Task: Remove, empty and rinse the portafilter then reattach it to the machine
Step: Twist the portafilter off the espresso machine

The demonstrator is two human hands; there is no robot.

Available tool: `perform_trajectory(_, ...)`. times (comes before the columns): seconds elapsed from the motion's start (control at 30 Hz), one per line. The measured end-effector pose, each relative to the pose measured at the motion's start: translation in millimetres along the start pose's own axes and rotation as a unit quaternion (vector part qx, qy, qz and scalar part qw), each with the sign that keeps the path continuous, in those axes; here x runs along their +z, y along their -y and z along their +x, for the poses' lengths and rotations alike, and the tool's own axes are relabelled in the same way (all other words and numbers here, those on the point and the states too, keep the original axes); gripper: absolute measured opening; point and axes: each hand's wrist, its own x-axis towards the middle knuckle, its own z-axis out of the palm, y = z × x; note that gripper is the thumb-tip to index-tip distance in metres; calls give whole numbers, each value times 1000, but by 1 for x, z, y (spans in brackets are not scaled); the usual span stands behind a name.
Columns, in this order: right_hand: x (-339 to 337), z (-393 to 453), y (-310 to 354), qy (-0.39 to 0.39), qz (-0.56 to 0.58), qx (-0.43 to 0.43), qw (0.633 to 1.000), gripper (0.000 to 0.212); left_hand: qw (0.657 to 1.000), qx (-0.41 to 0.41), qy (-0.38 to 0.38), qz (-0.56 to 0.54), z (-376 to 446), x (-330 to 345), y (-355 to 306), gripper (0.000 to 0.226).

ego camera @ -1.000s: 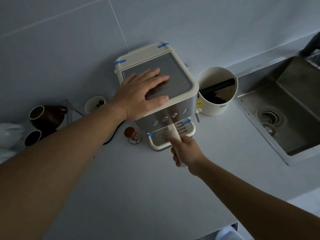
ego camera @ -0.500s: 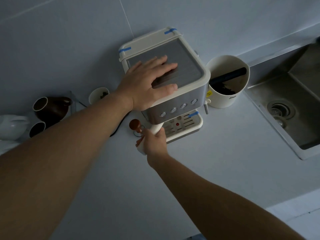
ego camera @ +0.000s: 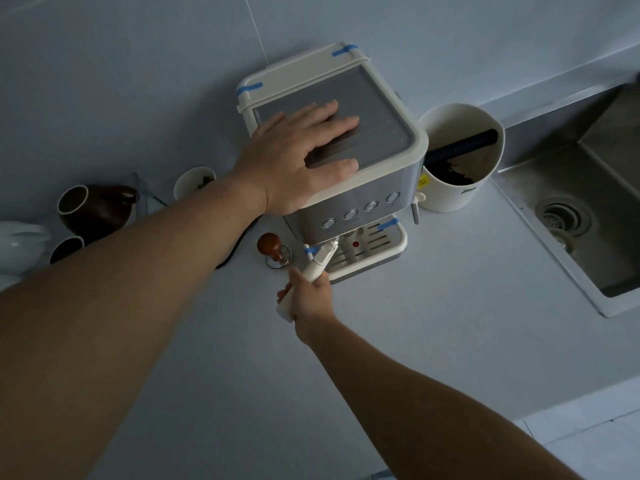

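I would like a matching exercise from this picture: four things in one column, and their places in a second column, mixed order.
Things:
1. left hand
2. right hand
3. tamper
4. knock box

Places:
A. on the counter, right of the espresso machine
B. flat on top of the machine
C. closed around the portafilter handle
D. on the counter, left of the drip tray

Pairs: 1-B, 2-C, 3-D, 4-A

Cream machine point(ego camera: 377, 188) with grey ribbed top, silver front and blue tape strips; at its eight o'clock, a brown-knobbed tamper point(ego camera: 269, 244) on the pale grey bench point(ego camera: 433, 341).
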Motion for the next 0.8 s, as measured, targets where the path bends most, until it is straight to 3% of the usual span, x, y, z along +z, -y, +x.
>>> perform_trajectory(0.17,-34,-8,-12,4,-72,21,997,33,1000,3,0,3,0,0,1,67)
perform_trajectory(0.43,-96,-38,-8,41,-111,38,992,10,1000,4,-1,4,1,0,2,73)
perform_trajectory(0.8,-148,-87,28,96,-178,21,979,12,1000,6,-4,17,2,1,3,75)
